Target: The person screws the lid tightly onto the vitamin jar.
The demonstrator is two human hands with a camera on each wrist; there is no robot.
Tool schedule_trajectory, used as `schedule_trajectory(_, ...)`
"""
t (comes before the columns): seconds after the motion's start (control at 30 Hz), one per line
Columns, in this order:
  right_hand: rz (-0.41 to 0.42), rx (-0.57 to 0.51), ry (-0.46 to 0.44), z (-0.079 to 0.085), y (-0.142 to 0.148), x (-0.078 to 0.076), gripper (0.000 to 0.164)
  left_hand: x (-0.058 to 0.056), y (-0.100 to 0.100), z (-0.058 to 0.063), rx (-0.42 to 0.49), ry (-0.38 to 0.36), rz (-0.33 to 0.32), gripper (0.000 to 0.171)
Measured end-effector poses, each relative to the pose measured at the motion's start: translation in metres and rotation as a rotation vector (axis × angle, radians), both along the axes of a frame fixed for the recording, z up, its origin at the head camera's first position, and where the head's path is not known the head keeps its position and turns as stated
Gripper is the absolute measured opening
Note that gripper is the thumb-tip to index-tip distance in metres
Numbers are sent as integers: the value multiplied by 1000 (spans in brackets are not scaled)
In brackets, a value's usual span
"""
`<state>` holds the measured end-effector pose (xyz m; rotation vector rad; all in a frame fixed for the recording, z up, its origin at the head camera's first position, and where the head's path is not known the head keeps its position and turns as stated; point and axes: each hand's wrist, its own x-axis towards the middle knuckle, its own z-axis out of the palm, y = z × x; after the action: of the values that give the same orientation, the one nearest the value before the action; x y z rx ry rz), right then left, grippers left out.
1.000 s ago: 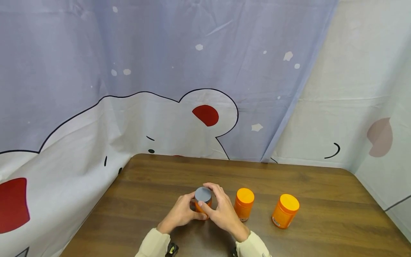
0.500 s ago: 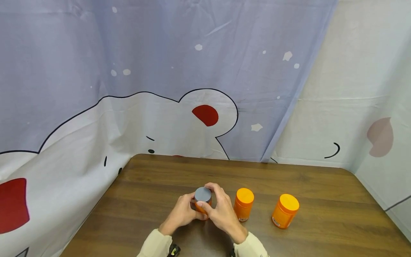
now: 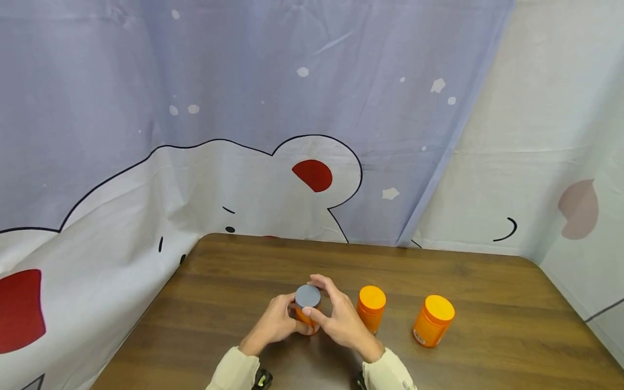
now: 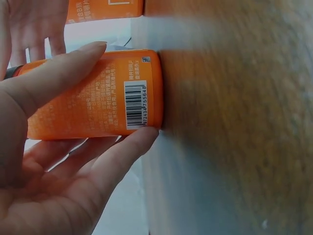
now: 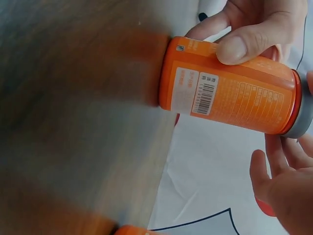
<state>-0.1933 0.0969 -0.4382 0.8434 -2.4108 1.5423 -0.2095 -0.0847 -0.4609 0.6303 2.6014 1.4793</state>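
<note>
An orange plastic jar with a printed label and barcode stands upright on the table, topped by a grey screw lid. My left hand grips the jar's body low down, its thumb on the near side and its fingers round the far side. At the top, my right hand holds the lid between its thumb in front and its fingers behind. The right wrist view shows the lid's rim sitting on the jar's neck.
To the right stands a second orange jar with an orange lid, close beside my right hand. A third orange jar is farther right on the wooden table. A patterned cloth hangs behind the table.
My right hand has shifted slightly right, its thumb sliding along the front of the lid. The left hand and the jar stay in place.
</note>
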Motion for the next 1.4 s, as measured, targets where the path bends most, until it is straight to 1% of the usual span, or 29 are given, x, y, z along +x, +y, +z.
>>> schedule_trajectory(0.13,-11,-5,49,-2,-1,-1,57,-1,0,-2,43,-11,6,48)
schedule_trajectory(0.23,-27,-12,79,-3,-3,-1,53,-2,1,-2,45,11,24,47)
schedule_trajectory(0.33,-53,-17,83,-5,-4,-1,51,0,2,-2,35,16,37,45)
schedule_trajectory(0.5,-93,-34,64,-8,-6,1,52,2,3,0,25,8,48,45)
schedule_trajectory(0.6,-103,-41,52,-8,-7,2,52,3,2,1,13,13,52,46)
schedule_trajectory(0.7,-77,-57,53,-2,-9,7,51,4,2,0,1,13,48,45)
schedule_trajectory(0.83,-31,-90,56,14,-11,15,50,3,0,0,-11,22,36,45)
schedule_trajectory(0.9,-20,-87,44,22,-11,18,49,2,-1,1,-13,27,30,46)
schedule_trajectory(1.0,-15,-70,18,25,-11,18,49,2,-2,3,-18,23,23,48)
schedule_trajectory(1.07,-13,-66,19,23,-11,16,50,2,-2,4,-27,22,26,48)
schedule_trajectory(1.3,-30,-44,16,-4,-6,-2,58,0,-1,4,-46,22,42,51)
schedule_trajectory(1.4,-41,-27,10,-5,-5,-3,60,-1,-1,3,-53,21,44,52)
